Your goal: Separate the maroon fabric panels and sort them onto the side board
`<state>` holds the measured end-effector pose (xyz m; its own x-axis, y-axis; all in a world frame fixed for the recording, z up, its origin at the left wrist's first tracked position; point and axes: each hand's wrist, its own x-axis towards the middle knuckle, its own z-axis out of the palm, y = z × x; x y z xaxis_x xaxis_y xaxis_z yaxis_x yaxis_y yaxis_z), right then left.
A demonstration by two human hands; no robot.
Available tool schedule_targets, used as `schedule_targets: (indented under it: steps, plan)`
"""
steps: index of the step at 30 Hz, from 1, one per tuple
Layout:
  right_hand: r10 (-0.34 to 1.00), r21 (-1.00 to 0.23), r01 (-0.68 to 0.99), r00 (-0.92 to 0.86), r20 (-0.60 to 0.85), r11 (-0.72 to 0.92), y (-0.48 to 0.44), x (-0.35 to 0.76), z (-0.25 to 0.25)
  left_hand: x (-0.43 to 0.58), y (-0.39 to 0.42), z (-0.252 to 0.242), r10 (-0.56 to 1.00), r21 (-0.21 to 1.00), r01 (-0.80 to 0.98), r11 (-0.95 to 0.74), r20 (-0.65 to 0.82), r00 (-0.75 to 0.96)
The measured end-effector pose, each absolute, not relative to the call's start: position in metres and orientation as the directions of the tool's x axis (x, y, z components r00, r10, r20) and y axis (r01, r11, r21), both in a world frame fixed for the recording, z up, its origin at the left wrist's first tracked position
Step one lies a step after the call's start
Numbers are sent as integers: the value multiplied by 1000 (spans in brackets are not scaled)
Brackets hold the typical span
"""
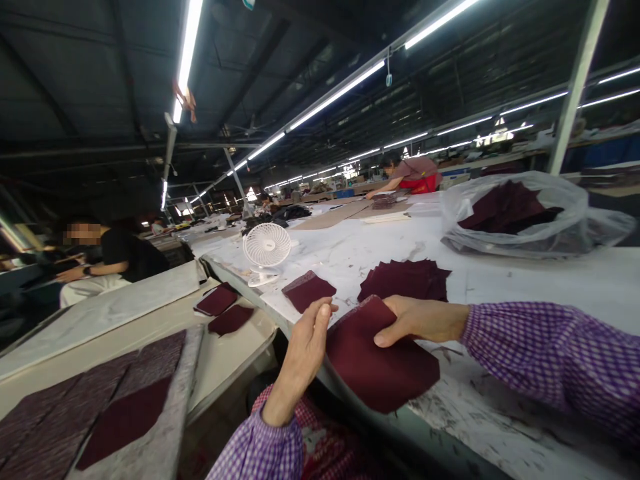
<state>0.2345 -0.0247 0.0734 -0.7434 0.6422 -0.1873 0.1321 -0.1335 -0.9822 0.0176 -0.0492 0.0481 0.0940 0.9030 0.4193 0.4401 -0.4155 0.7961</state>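
Observation:
My right hand grips a dark maroon fabric piece at its upper right edge, thumb on top and fingers behind. The piece hangs tilted over the front edge of the white table. Just left of it, my left hand has its thumb pressed to the fingers; whatever may be between them is hidden. A small maroon piece lies on the table beyond my left hand. Behind my right hand is a fanned pile of maroon fabric pieces.
A clear plastic bag of maroon pieces sits at the right. A white fan stands on the white table. At left, a board bears fabric panels; two pieces lie beyond it. A person sits far left; another bends over the table.

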Motion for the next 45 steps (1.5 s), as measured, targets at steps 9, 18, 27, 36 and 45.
schedule_targets:
  steps: [9,18,27,36,45]
  plan:
    - [801,-847,519,-551,-233,111,5,259,59,62,-1,22,894,713,541,-446,332,300]
    - [731,-413,627,-664,160,660,27,273,56,62,-3,9,814,548,610,-572,473,338]
    - [686,-264,633,-685,247,727,31,269,46,63,-5,9,800,532,609,-588,491,343]
    - [535,171,580,-808,246,797,17,268,42,63,-6,8,772,449,642,-621,492,402]
    - [482,386,520,-854,197,762,8,283,38,65,-9,10,716,241,721,-650,511,476]
